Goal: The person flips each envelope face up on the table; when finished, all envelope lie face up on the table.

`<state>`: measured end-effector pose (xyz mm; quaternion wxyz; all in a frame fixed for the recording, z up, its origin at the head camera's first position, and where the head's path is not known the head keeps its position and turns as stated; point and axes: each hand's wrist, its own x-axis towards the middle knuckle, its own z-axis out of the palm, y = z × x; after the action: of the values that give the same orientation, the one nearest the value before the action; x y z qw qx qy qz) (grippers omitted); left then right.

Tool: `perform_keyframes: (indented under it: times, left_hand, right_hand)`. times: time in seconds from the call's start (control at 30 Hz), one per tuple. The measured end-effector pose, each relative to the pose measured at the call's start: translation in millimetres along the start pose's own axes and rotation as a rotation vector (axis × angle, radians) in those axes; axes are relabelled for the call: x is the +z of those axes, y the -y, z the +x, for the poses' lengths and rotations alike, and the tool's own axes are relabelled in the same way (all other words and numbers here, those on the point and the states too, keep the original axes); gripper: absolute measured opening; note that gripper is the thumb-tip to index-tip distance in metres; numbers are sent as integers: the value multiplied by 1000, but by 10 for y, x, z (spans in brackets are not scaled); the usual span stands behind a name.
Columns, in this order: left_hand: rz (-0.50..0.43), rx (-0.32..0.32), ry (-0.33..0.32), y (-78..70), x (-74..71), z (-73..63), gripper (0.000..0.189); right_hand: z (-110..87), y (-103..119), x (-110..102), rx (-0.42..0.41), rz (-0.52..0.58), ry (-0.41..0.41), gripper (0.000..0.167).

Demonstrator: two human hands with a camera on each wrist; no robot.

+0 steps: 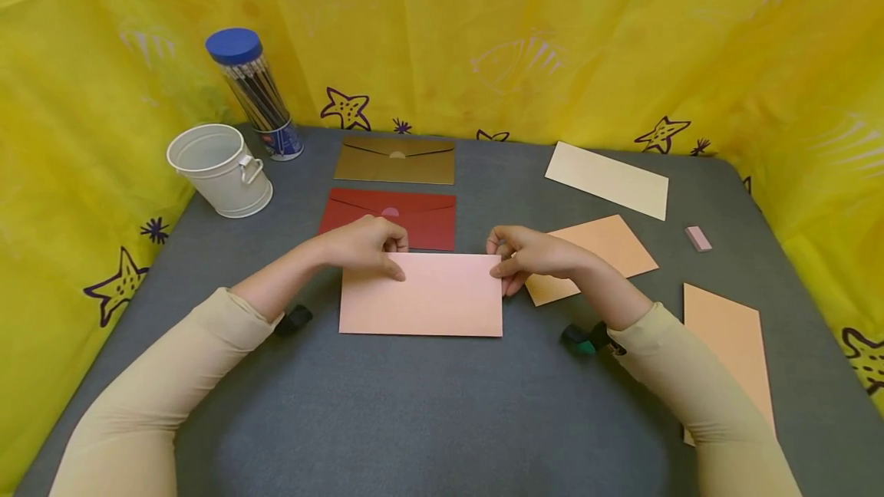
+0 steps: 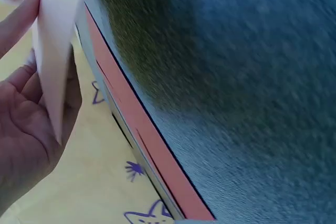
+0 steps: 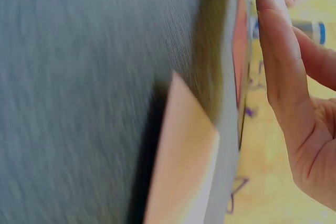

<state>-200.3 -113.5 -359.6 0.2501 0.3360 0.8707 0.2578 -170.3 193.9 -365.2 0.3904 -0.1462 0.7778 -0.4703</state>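
Note:
A plain pale pink envelope (image 1: 428, 297) is held between both hands in the head view, its blank face toward me. My left hand (image 1: 366, 245) grips its upper left part, thumb on the front and fingers behind. At the upper right corner my right hand (image 1: 528, 253) pinches it between thumb and fingers. From the left wrist side, the envelope (image 2: 55, 51) appears nearly edge-on, raised over the table. Just beyond it lies a red envelope (image 1: 428, 221) with a round seal, partly covered by the left hand. A peach envelope (image 1: 611, 244) lies partly behind the right hand.
Behind the red one lies a gold envelope (image 1: 397, 171). A cream envelope (image 1: 611, 181), a pink eraser (image 1: 698, 238) and another peach envelope (image 1: 725, 328) lie to the right. A white bucket (image 1: 228, 182) and a blue-lidded pencil tub (image 1: 258, 94) stand back left, before a yellow cloth (image 1: 442, 37).

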Motion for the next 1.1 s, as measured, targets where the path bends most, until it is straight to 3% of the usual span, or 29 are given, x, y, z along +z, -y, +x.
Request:
perform_keyframes:
  times: [0.3, 0.43, 0.6, 0.8, 1.1]
  left_hand:
    - [-45, -16, -87, 150, -91, 44, 22]
    - [-91, -57, -121, 198, -136, 57, 24]
    - [-268, -132, -133, 257, -190, 66, 30]
    - [-512, -183, -99, 322, -229, 53, 33]
    - [-625, -195, -64, 416, -241, 44, 22]
  right_hand:
    - [-116, -85, -298, 29, 6, -53, 27]
    - [-163, -100, -386, 22, 6, -67, 28]
    - [-204, -117, -484, 13, 11, -91, 29]
    - [-238, -132, -554, -4, 15, -124, 29]
    - [-269, -143, -590, -12, 59, -168, 30]
